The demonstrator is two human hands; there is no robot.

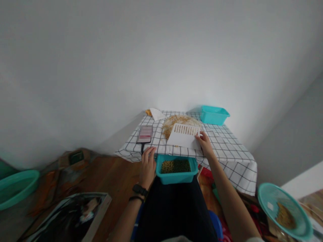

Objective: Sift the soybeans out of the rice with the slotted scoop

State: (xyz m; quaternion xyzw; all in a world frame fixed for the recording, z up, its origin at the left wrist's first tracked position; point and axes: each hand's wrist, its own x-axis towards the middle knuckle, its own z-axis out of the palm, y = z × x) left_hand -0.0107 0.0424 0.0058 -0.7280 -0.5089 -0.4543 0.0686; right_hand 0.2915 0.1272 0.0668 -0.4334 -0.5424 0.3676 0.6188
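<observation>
My right hand [205, 144] pinches the right side of a white slotted plastic panel [181, 137], tilted over the front part of the table. Behind it lies a wide heap of pale yellow grains or beans [174, 120], partly covered by the panel. My left hand [148, 164] rests at the table's front edge, fingers extended and holding nothing, close to a dark cable. Just above those fingers lies a phone-like device [145, 133] with a blurred screen. Between my forearms, a turquoise tub [176, 178] sits on my lap, holding yellow beans on its left side and green ones on its right.
A second turquoise tub [214, 115] stands at the table's back right. White paper [156, 114] lies at the back left on the checked cloth [222, 141]. A turquoise basket [271, 191] is low on the right, an open box [97, 215] and green basin [22, 174] on the left.
</observation>
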